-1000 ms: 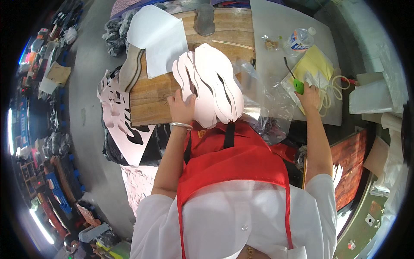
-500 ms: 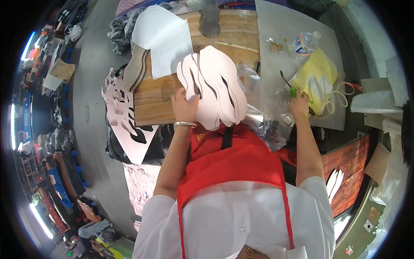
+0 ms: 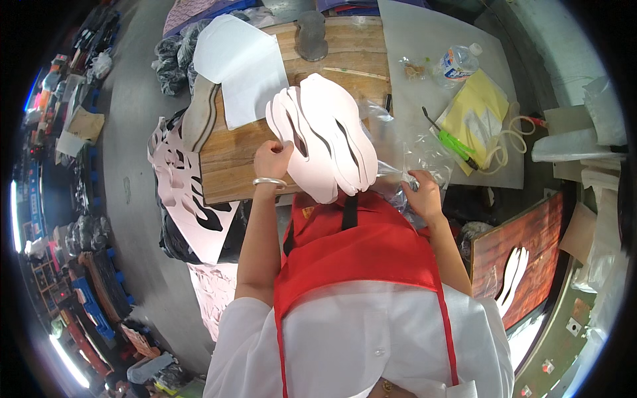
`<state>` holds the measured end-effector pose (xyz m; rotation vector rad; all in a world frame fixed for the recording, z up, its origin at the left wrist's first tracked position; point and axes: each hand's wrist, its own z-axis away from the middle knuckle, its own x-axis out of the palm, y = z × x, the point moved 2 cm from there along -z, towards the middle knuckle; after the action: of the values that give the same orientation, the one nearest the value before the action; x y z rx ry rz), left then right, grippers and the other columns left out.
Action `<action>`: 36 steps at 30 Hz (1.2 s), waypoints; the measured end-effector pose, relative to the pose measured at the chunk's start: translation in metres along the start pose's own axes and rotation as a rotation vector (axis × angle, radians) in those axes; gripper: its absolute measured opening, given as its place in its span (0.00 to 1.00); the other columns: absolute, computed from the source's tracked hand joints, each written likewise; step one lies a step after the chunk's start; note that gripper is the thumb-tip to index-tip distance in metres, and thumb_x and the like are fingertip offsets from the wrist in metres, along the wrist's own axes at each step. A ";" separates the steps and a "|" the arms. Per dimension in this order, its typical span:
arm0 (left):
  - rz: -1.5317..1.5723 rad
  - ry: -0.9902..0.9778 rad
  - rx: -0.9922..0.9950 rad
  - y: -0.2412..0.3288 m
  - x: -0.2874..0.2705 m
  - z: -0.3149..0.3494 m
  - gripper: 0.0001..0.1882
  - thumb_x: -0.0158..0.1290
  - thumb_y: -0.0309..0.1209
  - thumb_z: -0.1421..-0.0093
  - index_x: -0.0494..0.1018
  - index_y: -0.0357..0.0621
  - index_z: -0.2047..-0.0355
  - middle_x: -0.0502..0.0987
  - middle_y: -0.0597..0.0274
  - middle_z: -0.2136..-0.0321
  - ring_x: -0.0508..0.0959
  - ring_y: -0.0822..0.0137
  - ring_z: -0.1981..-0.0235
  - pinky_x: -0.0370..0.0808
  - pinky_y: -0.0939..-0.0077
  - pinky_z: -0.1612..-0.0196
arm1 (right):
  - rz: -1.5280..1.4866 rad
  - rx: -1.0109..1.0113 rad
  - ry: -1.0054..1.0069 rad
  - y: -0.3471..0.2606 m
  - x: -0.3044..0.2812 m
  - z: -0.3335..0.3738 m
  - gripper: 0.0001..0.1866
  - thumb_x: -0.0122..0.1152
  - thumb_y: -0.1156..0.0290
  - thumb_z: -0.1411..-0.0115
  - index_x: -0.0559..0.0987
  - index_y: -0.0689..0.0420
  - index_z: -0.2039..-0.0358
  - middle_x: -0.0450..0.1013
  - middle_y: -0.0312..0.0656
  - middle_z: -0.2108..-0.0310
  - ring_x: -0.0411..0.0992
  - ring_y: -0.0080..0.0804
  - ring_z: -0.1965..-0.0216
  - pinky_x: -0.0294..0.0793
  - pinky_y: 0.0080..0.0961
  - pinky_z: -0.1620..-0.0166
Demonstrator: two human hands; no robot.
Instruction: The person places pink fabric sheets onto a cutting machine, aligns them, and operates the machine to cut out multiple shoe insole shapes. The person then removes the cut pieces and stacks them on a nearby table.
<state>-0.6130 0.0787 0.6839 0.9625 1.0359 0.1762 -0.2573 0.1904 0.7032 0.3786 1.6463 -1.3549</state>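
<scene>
A fanned pile of pale pink cut-out sole-shaped pieces (image 3: 325,136) lies at the near edge of the wooden board, in front of my red apron. My left hand (image 3: 273,160), with a silver bangle at the wrist, is closed at the pile's left edge, thumb and fingertips on the outermost piece. To the right of the pile, my right hand (image 3: 423,197) has its fingers bent and pinched at a clear plastic bag (image 3: 400,174); its fingertips partly merge with the shiny film. A green pen-like tool (image 3: 458,147) lies beyond this hand, touched by neither hand.
White paper templates (image 3: 249,73) and a curved grey form (image 3: 200,116) lie on the wooden board (image 3: 232,176). Farther right are a yellow sheet (image 3: 478,99), a coiled hose (image 3: 507,149) and a plastic bottle (image 3: 459,63). Pink offcuts (image 3: 189,205) hang at the left.
My right hand has let go of the green tool and come left and nearer to the plastic bag. My left hand stays at the pink pile's edge.
</scene>
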 end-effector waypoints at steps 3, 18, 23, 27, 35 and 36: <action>0.111 0.106 0.078 -0.005 -0.007 0.001 0.12 0.60 0.33 0.54 0.71 0.37 0.79 0.75 0.55 0.81 0.76 0.62 0.78 0.72 0.69 0.71 | 0.027 0.000 -0.004 0.005 0.001 0.010 0.18 0.65 0.65 0.51 0.79 0.62 0.62 0.74 0.52 0.60 0.72 0.49 0.57 0.72 0.36 0.52; 1.430 -0.184 -0.436 -0.025 -0.036 0.027 0.12 0.47 0.34 0.35 0.69 0.49 0.52 0.76 0.66 0.70 0.77 0.75 0.71 0.79 0.74 0.71 | -0.207 0.746 0.292 0.073 0.071 0.008 0.60 0.74 0.54 0.58 0.46 0.69 0.36 0.58 0.66 0.42 0.59 0.55 0.40 0.60 0.36 0.39; 1.111 -0.351 -0.198 -0.043 -0.036 0.019 0.17 0.45 0.35 0.35 0.67 0.42 0.49 0.77 0.56 0.62 0.80 0.61 0.64 0.80 0.65 0.62 | -0.126 0.705 0.317 0.068 0.061 0.002 0.50 0.70 0.61 0.55 0.54 0.71 0.39 0.63 0.62 0.44 0.64 0.47 0.42 0.62 0.33 0.41; 1.329 -0.493 -0.303 -0.059 -0.032 0.005 0.25 0.44 0.46 0.34 0.67 0.35 0.51 0.78 0.48 0.63 0.79 0.53 0.61 0.77 0.59 0.57 | -0.262 0.567 0.402 0.049 0.030 0.001 0.34 0.66 0.68 0.53 0.67 0.72 0.47 0.74 0.58 0.58 0.75 0.42 0.56 0.72 0.29 0.53; 1.770 -0.835 -0.291 -0.056 -0.042 0.009 0.42 0.36 0.65 0.40 0.65 0.35 0.46 0.73 0.42 0.53 0.74 0.47 0.54 0.71 0.49 0.49 | -0.003 0.085 0.426 -0.046 -0.026 -0.007 0.28 0.60 0.74 0.48 0.71 0.53 0.45 0.75 0.51 0.72 0.73 0.40 0.77 0.72 0.34 0.70; 1.620 -0.763 -0.322 -0.052 -0.043 0.010 0.38 0.40 0.60 0.39 0.65 0.34 0.47 0.73 0.43 0.54 0.74 0.48 0.54 0.72 0.51 0.50 | -0.026 0.090 0.387 -0.059 -0.020 -0.009 0.26 0.59 0.75 0.49 0.73 0.47 0.46 0.72 0.51 0.75 0.69 0.41 0.81 0.71 0.34 0.72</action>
<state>-0.6437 0.0182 0.6745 1.2069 -0.6429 1.1506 -0.2946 0.1846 0.7540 0.7104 1.9100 -1.4436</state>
